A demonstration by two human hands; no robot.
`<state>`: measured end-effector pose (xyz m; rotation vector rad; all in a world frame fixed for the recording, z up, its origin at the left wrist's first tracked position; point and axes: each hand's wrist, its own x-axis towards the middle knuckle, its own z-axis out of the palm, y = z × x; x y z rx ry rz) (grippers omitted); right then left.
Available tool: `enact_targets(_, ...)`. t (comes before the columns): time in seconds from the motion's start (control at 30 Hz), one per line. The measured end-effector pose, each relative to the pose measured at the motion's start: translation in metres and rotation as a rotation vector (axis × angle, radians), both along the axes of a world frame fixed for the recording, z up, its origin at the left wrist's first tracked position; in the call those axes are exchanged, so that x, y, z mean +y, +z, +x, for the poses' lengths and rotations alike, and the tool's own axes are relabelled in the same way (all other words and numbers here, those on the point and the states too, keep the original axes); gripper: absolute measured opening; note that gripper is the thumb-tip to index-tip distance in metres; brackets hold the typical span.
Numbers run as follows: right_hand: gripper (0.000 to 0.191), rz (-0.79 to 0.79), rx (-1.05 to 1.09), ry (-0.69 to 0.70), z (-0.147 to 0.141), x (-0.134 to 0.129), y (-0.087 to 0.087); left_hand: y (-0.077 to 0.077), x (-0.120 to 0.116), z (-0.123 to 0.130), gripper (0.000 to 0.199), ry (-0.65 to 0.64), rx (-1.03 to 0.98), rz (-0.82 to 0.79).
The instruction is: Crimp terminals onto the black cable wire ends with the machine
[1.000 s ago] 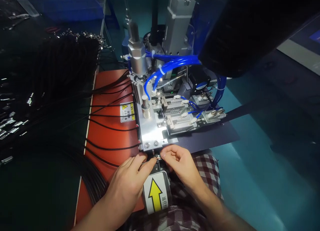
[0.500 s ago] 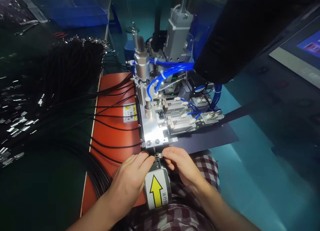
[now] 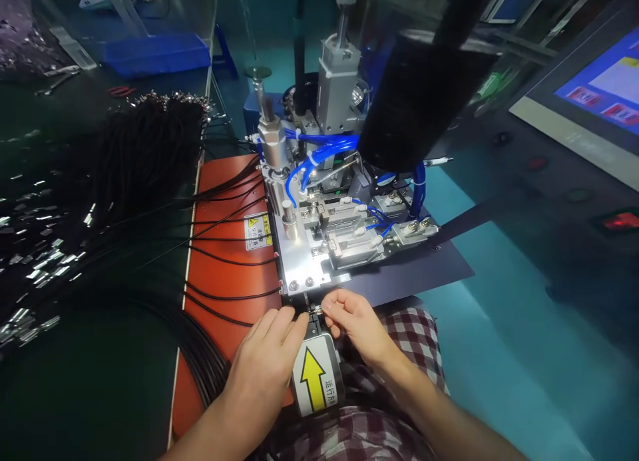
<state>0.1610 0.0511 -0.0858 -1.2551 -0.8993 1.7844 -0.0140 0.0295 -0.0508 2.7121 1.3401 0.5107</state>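
Note:
At the front end of the metal machine (image 3: 299,265), my two hands face each other over a small dark slot. My left hand (image 3: 267,354) is closed, thumb and fingertips pressed together at a black cable whose held end its fingers hide. My right hand (image 3: 354,318) pinches the tips of thin wires (image 3: 316,309) showing in the small gap between my hands. Just below is a white plate with a yellow arrow (image 3: 313,378). Several black cables (image 3: 234,296) run from the left across the orange-red board (image 3: 224,275) into the machine's side.
A thick cable bundle (image 3: 150,135) with shiny ends lies at the back left, near a blue tray (image 3: 157,54). More cables (image 3: 194,348) curve along the left front. Blue air tubes (image 3: 324,148) and a black cylinder (image 3: 404,108) rise over the machine. A screen (image 3: 599,88) stands right.
The view has shifted slightly, bringing more of the screen into sight at the right. Both hands stay at the slot, with the right fingers a little more curled around the wires.

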Motion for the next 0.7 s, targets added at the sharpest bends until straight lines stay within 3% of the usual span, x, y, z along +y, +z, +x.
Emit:
enact_targets(0.1,0.028,0.052,-0.047,0.011,0.001,0.002,-0.002,-0.001,0.003,-0.001,0.033,-0.002,-0.03,-0.007)
enact_targets(0.33,0.038,-0.12,0.0,-0.101,0.01,0.002,-0.022,-0.003,0.004,0.001,0.035,0.006,-0.025,-0.007)
enact_targets(0.7,0.035,0.067,-0.038,0.004,0.002,-0.001,-0.001,-0.002,0.004,0.0,0.034,0.018,-0.028,-0.053)
